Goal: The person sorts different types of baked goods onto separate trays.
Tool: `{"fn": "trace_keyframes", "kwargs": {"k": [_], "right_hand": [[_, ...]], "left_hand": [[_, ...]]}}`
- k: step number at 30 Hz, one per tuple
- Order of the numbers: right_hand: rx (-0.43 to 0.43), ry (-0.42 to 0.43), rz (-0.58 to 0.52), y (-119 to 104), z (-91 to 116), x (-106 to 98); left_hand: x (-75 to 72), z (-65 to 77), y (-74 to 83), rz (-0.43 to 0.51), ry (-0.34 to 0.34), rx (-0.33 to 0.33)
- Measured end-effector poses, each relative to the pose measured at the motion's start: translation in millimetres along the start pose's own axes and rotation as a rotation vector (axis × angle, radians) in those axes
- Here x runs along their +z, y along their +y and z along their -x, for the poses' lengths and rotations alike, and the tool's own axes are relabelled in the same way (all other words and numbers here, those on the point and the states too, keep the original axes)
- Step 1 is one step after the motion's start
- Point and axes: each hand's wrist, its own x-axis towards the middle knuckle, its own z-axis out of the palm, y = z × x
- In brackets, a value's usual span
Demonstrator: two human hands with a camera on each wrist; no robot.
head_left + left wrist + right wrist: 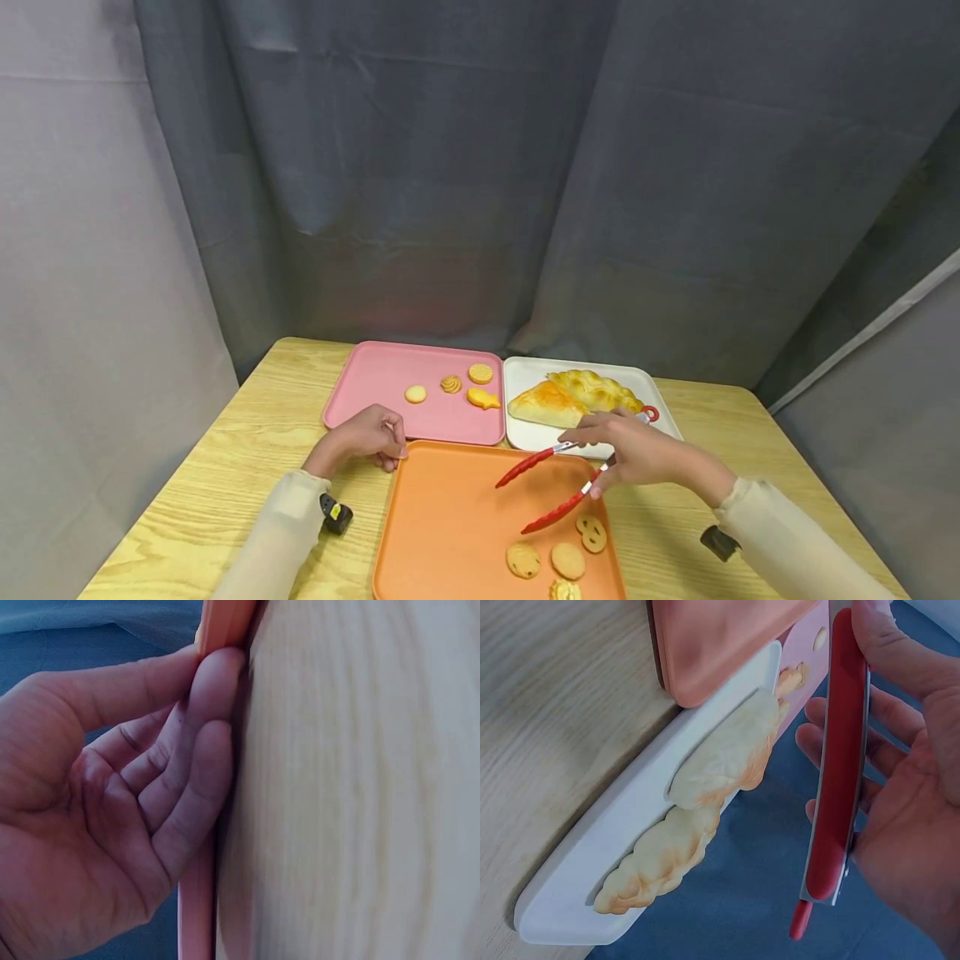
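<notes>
At the far left corner of the orange tray (442, 517), my left hand (371, 437) pinches the rim between thumb and fingers. The left wrist view shows the thumb on the tray edge (225, 626) and a finger under it. My right hand (630, 450) holds red-tipped metal tongs (558, 511) above that tray, their two arms spread with nothing between the tips. A looped cookie (592, 533), a round plain cookie (567, 561), a speckled cookie (522, 560) and a ridged one (566, 590), partly cut off, lie at its near right.
Behind, a pink tray (382, 375) carries several small biscuits, one a fish-shaped biscuit (482, 398). Beside it a white tray (525, 369) bears a triangular bread (547, 406) and a braided bread (656, 859). Grey curtains (420, 167) stand around the wooden table (202, 492).
</notes>
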Motion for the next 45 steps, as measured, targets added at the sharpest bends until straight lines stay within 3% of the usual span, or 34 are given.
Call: {"fn": "trace_keyframes", "kwargs": {"k": [6,14,22,45], "right_hand": [[-0.025,-0.054,-0.034,-10.0,4.7,1.5],[-0.086,-0.064,-0.011,-20.2,7.3,8.3],[-0.066,-0.107,-0.037,-21.9,6.1,9.0],[-0.052,-0.049,0.028,-17.0,-3.7,15.3]], "left_hand": [[-0.1,0.1,-0.3,0.007,-0.005,0.002],[-0.6,1.8,1.2,0.02,-0.02,0.004],[-0.2,1.8,2.5,0.023,-0.024,0.005],[-1.1,0.4,1.7,0.019,-0.017,0.01]]}}
